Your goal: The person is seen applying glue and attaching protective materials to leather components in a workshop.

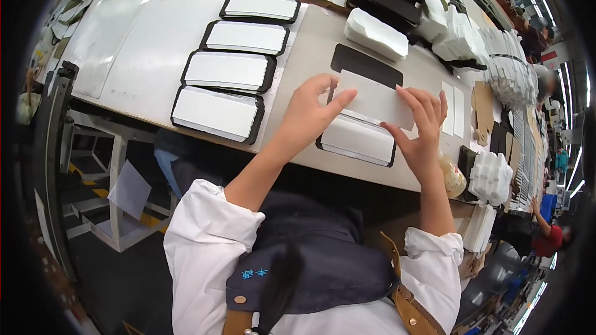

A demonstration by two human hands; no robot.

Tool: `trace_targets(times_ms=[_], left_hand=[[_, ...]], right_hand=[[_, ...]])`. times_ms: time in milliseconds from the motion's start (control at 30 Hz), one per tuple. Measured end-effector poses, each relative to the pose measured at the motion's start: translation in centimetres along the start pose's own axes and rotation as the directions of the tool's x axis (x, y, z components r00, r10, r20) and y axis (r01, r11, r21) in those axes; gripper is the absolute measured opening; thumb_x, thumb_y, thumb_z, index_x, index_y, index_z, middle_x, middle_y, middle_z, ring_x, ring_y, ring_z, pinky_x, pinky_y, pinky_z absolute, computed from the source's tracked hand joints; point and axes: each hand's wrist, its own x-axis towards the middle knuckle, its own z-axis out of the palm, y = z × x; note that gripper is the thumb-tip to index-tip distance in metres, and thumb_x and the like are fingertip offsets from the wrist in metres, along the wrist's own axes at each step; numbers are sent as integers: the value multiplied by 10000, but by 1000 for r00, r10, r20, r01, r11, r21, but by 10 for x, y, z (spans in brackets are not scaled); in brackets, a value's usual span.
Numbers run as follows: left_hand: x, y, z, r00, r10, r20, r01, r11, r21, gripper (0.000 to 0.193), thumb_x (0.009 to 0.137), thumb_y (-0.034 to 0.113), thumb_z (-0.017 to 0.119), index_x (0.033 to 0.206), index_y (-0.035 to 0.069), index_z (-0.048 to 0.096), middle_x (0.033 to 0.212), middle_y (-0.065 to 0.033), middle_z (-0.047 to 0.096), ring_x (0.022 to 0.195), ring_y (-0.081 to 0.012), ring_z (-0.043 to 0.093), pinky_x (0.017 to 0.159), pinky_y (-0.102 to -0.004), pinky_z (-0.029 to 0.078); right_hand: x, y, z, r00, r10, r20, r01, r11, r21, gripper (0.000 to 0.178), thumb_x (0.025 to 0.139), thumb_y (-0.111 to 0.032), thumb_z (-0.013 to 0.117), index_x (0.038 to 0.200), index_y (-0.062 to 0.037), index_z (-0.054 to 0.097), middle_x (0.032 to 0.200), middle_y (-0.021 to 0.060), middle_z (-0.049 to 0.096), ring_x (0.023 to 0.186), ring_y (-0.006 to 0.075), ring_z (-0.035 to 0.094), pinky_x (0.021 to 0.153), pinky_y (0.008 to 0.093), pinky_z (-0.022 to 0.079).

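A thin white rectangular card (372, 98) is held slightly tilted between both hands. My left hand (310, 110) pinches its left end between thumb and fingers. At the opposite end, my right hand (423, 121) grips the card with thumb below and fingertips above. Just below it on the table lies a black rounded-corner panel with a white card on top (359, 141), partly covered by the held card. Beyond the card is a bare black rounded panel (367, 65), its near side hidden.
Several black panels topped with white cards (217, 111) form a row on the left of the table (279, 130). A white stack (375, 34) and black stacks (385, 9) stand at the back. White strips (453, 108) and a patterned jar (452, 175) are on the right.
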Motion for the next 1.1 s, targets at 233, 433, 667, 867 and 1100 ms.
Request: trace_targets(times_ms=[233, 433, 667, 867, 1100], left_hand=[[2, -36, -6, 949, 312, -50, -222, 772, 596, 295, 920, 185, 728, 1200, 95, 702, 1126, -72, 612, 1099, -294, 537, 1008, -419, 405], [-2, -37, -4, 968, 251, -6, -181, 713, 677, 324, 855, 157, 787, 1172, 154, 720, 1154, -59, 548, 1164, -284, 485, 1033, -443, 365], [-2, -37, -1, 967, 254, -20, -165, 687, 708, 334, 838, 166, 806, 1162, 164, 728, 1158, -50, 547, 1174, -275, 480, 1043, -446, 348], [-3, -37, -2, 968, 252, -12, -172, 696, 697, 340, 841, 162, 802, 1171, 156, 725, 1168, -55, 544, 1178, -282, 478, 1049, -445, 344], [-2, -36, -3, 969, 247, -7, -174, 703, 690, 328, 851, 147, 785, 1172, 147, 720, 1169, -62, 540, 1176, -285, 478, 1050, -449, 344]], right_hand=[[-1, 38, 13, 983, 107, 146, -114, 993, 39, 564, 769, -246, 859, 1277, -96, 665, 1217, 64, 634, 1234, 268, 534, 1246, 533, 140], [-4, 46, 30, 959, 119, 256, -152, 982, 116, 529, 789, -259, 851, 1254, -79, 674, 1227, 59, 630, 1245, 268, 525, 1253, 545, 119], [-3, 47, 33, 953, 117, 278, -150, 983, 102, 529, 798, -248, 843, 1262, -66, 666, 1230, 59, 621, 1253, 253, 526, 1259, 533, 99], [-2, 46, 33, 954, 118, 275, -150, 984, 98, 525, 782, -231, 854, 1249, -67, 678, 1221, 56, 635, 1236, 259, 532, 1252, 542, 114], [-1, 45, 32, 946, 116, 303, -141, 988, 62, 537, 802, -245, 841, 1273, -68, 653, 1228, 46, 614, 1265, 234, 523, 1265, 523, 93]])
